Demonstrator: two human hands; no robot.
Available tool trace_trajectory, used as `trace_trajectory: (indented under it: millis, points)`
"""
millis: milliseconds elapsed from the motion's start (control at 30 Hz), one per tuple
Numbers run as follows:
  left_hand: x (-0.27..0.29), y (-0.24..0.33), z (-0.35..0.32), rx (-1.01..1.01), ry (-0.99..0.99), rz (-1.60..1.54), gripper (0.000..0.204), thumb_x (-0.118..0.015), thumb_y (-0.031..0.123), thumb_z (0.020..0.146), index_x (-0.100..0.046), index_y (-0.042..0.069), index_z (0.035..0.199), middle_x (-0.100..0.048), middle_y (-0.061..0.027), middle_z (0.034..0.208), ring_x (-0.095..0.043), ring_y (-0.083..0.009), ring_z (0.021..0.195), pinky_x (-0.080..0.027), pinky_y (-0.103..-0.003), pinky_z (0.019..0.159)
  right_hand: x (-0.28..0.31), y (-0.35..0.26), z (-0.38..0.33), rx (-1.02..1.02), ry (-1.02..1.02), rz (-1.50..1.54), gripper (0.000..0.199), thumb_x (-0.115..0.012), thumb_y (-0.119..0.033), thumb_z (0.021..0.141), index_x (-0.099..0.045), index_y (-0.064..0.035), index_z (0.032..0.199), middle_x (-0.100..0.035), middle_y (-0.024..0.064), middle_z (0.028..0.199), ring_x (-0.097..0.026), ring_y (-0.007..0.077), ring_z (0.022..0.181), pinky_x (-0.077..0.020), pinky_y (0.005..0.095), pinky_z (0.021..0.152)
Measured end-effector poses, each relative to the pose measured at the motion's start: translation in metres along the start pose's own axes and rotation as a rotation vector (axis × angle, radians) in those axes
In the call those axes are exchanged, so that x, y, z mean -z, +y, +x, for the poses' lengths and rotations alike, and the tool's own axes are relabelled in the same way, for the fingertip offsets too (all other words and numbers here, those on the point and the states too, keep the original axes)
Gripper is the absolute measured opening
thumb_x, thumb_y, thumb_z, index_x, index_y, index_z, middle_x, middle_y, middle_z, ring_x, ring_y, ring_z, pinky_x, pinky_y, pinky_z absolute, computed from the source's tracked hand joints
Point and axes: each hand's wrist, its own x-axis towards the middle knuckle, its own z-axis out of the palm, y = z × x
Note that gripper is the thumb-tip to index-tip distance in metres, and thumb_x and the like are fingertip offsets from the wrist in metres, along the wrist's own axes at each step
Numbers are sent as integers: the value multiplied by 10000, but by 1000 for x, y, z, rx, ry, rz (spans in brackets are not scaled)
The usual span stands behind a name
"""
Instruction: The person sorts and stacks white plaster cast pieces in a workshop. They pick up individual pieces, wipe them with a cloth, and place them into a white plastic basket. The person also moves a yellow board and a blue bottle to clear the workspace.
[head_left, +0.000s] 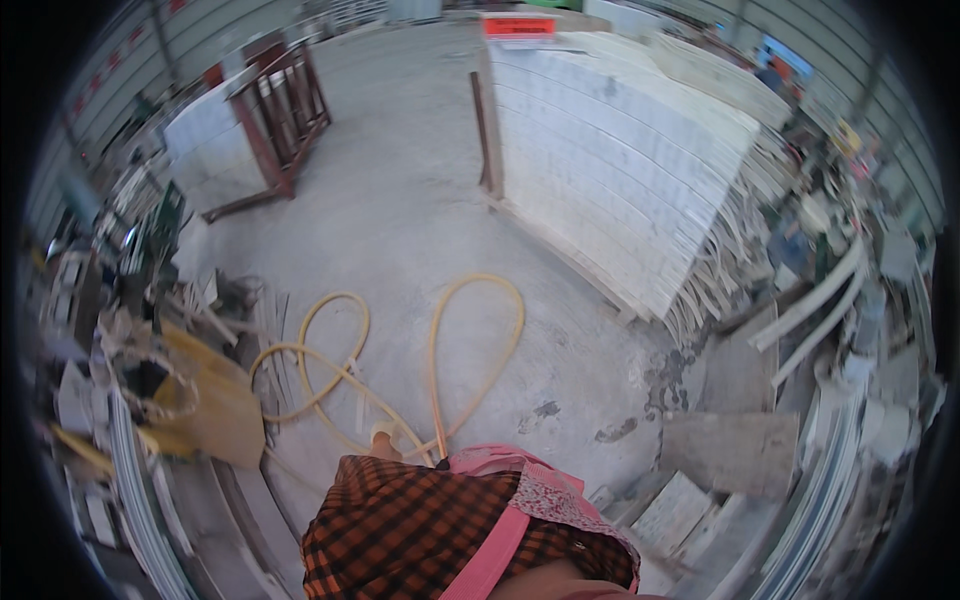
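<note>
A small blurred tan shape pokes out past the orange-and-black plaid sleeve (400, 510) at the lower middle; it looks like my left hand (382, 442). Its fingers are smeared, so their pose cannot be made out. Close to it runs a yellow hose (522, 312), lying in loose loops on the grey concrete floor (400, 210); whether the hand touches the hose is unclear. Pink apron cloth with a patterned band (560, 500) covers part of the plaid. My right hand is not visible.
A large stack of white slabs (610, 150) stands ahead right, an orange label (520, 26) on its top. Further left, a rusty-brown rack (285, 120) holds pale slabs (215, 140). Yellow-brown sheeting (215, 400) and clutter line the left; boards (735, 450) and pale strips (815, 310) lie right.
</note>
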Motion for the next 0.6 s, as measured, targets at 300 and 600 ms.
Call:
trace_trajectory:
  millis: [300,600]
  points:
    - [-41,242,-186,-596,116,-510,410,-563,334,884,-634,-10,1097,-685,-164,977,-662,-238,917,-494,-383,788,60,32,173,111,-290,-238,385,-532,-364,905,-613,9,960,-640,109,760,-582,212,709,-456,365,696]
    - [-46,174,-219,-491,264,-628,408,-605,301,873,-615,-17,1129,-674,-153,946,-635,-200,886,-492,-353,787,55,-25,274,898,-357,-616,407,-534,-372,901,-626,23,926,-655,125,820,-608,237,802,-458,387,747]
